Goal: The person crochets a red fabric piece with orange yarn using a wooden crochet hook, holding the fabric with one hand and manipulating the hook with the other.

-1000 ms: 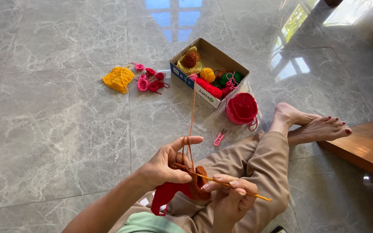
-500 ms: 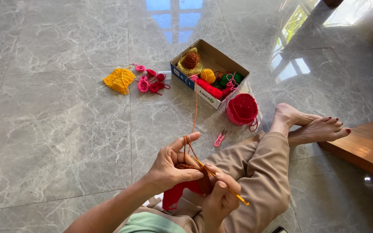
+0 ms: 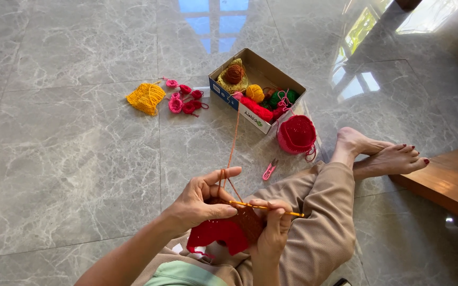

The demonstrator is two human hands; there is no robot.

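The left hand [image 3: 200,201] pinches the top edge of a red and brown crocheted piece [image 3: 229,230] between thumb and fingers, with the brown yarn strand [image 3: 232,143] looped over its raised index finger. The right hand [image 3: 274,228] is closed around a yellow crochet hook [image 3: 263,207], which lies nearly level across the work with its tip by the left thumb.

The strand runs away from the hands, up to the brown yarn ball [image 3: 234,74] in the open cardboard box [image 3: 287,79] on the marble floor [image 3: 70,159] beyond them. To work the stitch well, the yarn over the index finger should keep an even tension, and the left pinch should sit just beside the hook tip so the loop does not slip.

Pink thread snips [image 3: 269,170] lie just ahead of the right hand; a red crocheted pouch [image 3: 296,135] stands farther on, against the box.
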